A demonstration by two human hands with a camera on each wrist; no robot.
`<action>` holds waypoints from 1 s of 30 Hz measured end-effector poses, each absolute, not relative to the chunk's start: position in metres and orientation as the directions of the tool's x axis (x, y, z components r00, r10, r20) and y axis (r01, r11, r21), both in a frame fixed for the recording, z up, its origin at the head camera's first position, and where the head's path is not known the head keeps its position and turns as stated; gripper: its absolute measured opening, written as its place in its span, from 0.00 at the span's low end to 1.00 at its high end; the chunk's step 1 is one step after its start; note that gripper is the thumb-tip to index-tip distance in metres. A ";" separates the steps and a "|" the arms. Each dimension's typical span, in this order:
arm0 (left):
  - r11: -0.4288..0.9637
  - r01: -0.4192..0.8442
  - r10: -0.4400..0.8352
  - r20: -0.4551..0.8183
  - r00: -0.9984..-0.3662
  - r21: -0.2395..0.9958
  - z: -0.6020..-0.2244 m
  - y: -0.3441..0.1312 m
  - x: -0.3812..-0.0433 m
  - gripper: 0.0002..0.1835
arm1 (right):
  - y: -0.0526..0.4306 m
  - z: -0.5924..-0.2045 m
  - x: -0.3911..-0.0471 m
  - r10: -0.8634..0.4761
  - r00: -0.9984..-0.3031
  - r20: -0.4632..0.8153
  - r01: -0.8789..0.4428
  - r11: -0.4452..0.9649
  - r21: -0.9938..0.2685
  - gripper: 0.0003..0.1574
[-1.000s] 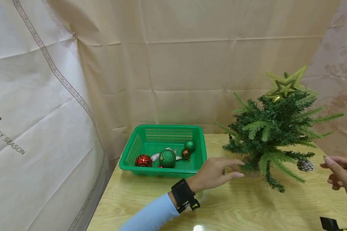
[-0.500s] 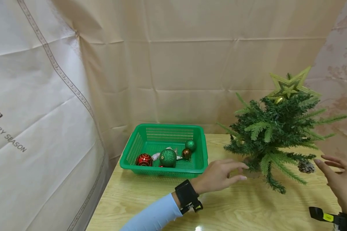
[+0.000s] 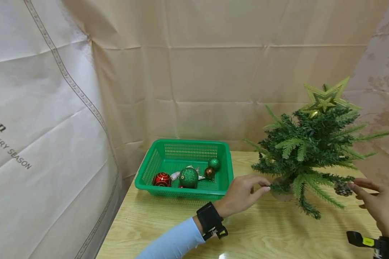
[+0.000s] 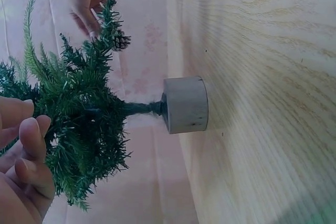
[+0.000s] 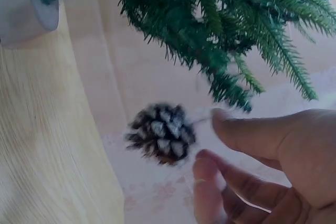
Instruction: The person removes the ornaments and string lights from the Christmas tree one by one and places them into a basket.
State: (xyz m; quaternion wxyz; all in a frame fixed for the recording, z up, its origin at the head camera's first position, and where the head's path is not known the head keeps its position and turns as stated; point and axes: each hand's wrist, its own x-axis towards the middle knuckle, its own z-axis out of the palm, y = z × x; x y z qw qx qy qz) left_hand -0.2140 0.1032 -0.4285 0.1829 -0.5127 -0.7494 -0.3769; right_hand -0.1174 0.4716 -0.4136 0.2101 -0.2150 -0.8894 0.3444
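An artificial Christmas tree (image 3: 311, 151) with a gold star (image 3: 325, 100) on top stands at the right of the table on a round base (image 4: 186, 105). From a right-hand branch hangs a pine cone (image 5: 164, 134). My right hand (image 3: 380, 205) reaches in beside it, thumb tip at the cone's string (image 5: 202, 120) in the right wrist view; whether the string is pinched is unclear. My left hand (image 3: 241, 194) is by the tree's left lower branches. Its loosely curled fingers (image 4: 32, 137) come close to the greenery, with no object visible between them.
Left of the tree, a green plastic basket (image 3: 225, 154) holds a red bauble (image 3: 161, 179), a large green glitter bauble (image 3: 188, 177), a smaller green bauble (image 3: 214, 164) and a brown bauble (image 3: 209, 173). The wooden table (image 3: 259, 233) meets a draped cloth (image 3: 214, 75) behind.
My right hand has come in from the right edge to the pine cone. My left thumb and forefinger have drawn nearer each other and pulled slightly left from the tree.
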 end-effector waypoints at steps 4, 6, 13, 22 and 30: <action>0.193 0.903 0.633 0.654 -0.413 0.383 -0.430 0.102 -0.214 0.11 | 0.473 -0.414 -0.117 0.506 -0.831 0.231 0.216 0.677 -0.704 0.30; 0.186 0.902 0.632 0.656 -0.413 0.389 -0.431 0.102 -0.214 0.11 | 0.474 -0.415 -0.117 0.510 -0.831 0.223 0.216 0.665 -0.715 0.30; 0.211 0.902 0.623 0.660 -0.420 0.375 -0.431 0.102 -0.214 0.12 | 0.475 -0.416 -0.119 0.502 -0.845 0.185 0.243 0.668 -0.704 0.37; 0.196 0.910 0.640 0.655 -0.402 0.367 -0.432 0.102 -0.214 0.13 | 0.474 -0.420 -0.116 0.445 -0.871 0.208 0.217 0.729 -0.649 0.34; 0.198 0.920 0.639 0.667 -0.382 0.338 -0.435 0.102 -0.215 0.11 | 0.468 -0.425 -0.117 0.447 -0.846 0.291 0.174 0.747 -0.641 0.25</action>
